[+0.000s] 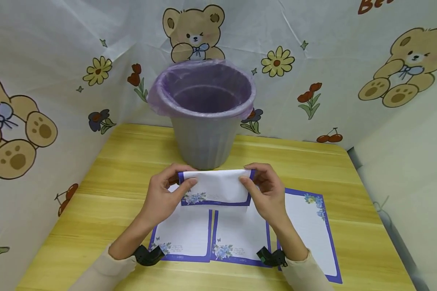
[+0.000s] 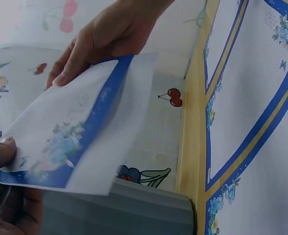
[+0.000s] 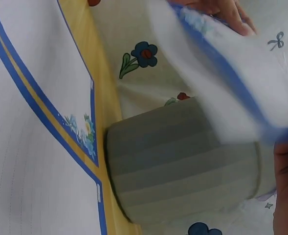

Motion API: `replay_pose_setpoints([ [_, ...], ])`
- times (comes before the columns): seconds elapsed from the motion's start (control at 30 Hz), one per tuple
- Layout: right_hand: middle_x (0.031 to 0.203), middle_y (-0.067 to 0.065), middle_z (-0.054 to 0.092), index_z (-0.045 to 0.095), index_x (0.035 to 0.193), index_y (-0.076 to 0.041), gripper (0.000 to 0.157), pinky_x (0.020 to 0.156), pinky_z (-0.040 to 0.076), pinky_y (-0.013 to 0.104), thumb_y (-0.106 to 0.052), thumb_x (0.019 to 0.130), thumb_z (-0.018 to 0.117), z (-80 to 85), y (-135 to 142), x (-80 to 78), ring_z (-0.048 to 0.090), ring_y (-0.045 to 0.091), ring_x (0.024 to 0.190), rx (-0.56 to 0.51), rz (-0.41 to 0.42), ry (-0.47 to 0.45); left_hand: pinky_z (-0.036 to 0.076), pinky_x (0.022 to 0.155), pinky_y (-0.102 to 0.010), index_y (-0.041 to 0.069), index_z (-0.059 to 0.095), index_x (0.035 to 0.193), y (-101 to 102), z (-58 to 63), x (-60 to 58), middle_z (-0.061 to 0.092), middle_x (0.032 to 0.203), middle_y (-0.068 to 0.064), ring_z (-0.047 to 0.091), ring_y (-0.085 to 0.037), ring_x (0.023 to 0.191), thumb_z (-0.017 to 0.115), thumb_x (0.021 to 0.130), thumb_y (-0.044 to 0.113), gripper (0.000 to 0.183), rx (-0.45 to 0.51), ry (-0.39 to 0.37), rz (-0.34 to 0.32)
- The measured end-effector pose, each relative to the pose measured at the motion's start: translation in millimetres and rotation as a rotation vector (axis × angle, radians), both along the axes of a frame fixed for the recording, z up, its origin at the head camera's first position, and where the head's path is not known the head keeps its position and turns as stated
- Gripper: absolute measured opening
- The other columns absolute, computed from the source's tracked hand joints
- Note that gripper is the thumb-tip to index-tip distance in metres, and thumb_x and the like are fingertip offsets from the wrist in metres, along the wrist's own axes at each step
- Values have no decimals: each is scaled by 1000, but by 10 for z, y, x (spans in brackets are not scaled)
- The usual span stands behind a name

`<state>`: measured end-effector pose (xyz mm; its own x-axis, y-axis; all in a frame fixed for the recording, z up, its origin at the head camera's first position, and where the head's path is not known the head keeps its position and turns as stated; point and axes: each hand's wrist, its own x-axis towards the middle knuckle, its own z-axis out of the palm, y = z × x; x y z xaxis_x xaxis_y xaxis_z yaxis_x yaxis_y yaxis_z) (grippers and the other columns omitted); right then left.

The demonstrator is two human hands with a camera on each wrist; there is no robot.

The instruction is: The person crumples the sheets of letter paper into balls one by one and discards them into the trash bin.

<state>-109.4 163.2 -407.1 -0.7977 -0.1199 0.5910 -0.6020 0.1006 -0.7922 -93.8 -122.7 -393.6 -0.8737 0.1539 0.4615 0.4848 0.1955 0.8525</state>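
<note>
A sheet of white stationery [image 1: 216, 188] with a blue-purple border and a floral corner is folded over and held up above the table. My left hand [image 1: 165, 196] pinches its left end, thumb on the front and fingers behind. At the opposite end, my right hand [image 1: 267, 196] pinches it the same way. Seen from the left wrist, the folded paper [image 2: 60, 132] shows a back layer sticking out past the printed border. Under the hands lie matching sheets: a left one [image 1: 183, 234], a middle one [image 1: 242, 232] and a right one [image 1: 309, 230].
A grey bin [image 1: 205, 139] lined with a purple plastic bag [image 1: 247, 101] stands at the back of the yellow wood-grain table [image 1: 131, 153], just beyond the hands. Behind it hangs a white cloth [image 1: 131, 24] printed with bears and flowers. Black wrist cameras [image 1: 149, 256] sit on both wrists.
</note>
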Motion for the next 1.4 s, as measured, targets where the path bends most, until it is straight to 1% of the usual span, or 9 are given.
replay_pose_setpoints([
  [0.13,102,2,74,72,122,4,31,61,56,17,12,93,75,-27,30,0,65,9,74,4,-16,46,63,75,-23,10,76,128,34,-15,10,79,111,-10,74,-13,85,77,96,-3,35,39,46,-29],
  [0.3,100,4,79,78,118,3,30,63,59,17,16,91,74,-34,51,23,72,8,78,2,8,34,63,70,-21,6,80,120,91,-38,14,81,105,-13,72,-11,79,80,91,-8,32,85,93,-35],
  [0.47,110,-5,82,79,115,3,29,63,59,16,16,90,75,-28,48,91,75,7,81,-7,13,-1,61,67,-18,1,80,108,178,-43,16,82,100,-19,71,-6,77,83,85,-13,27,105,178,-17],
  [0.63,113,-5,81,77,114,7,27,73,64,19,18,90,75,-32,56,111,77,9,87,-37,76,-62,61,73,-16,-1,80,103,236,-30,-3,82,99,-21,74,-4,85,83,81,-19,29,139,237,-48],
  [0.87,110,-11,80,76,110,7,22,46,40,19,17,91,74,38,49,152,55,4,61,-42,83,-63,64,81,-21,3,81,105,329,-118,16,81,100,-17,78,-19,91,84,86,-9,23,111,213,-112],
  [1.03,108,2,82,79,106,4,22,77,63,18,19,92,72,126,-87,166,74,6,87,14,183,-30,66,81,-22,-1,81,106,387,-190,60,81,100,-19,78,-19,92,84,86,-10,21,121,195,-131],
  [1.1,105,13,82,79,105,3,24,90,66,25,21,91,71,146,-142,159,77,8,101,43,210,-19,66,80,-22,-1,80,106,407,-194,68,81,100,-19,78,-17,92,83,86,-12,23,126,199,-138],
  [1.2,104,23,80,79,107,3,25,93,66,27,20,92,71,150,-185,153,77,9,103,70,225,-15,64,77,-22,0,81,106,422,-179,65,80,97,-17,75,-15,87,83,84,-14,27,141,209,-129],
  [1.4,119,6,80,75,120,1,23,92,64,28,7,100,67,116,-136,199,74,11,107,94,284,-80,61,84,-20,4,82,101,435,-139,42,71,107,-14,68,-13,99,84,82,-14,27,147,203,-104],
])
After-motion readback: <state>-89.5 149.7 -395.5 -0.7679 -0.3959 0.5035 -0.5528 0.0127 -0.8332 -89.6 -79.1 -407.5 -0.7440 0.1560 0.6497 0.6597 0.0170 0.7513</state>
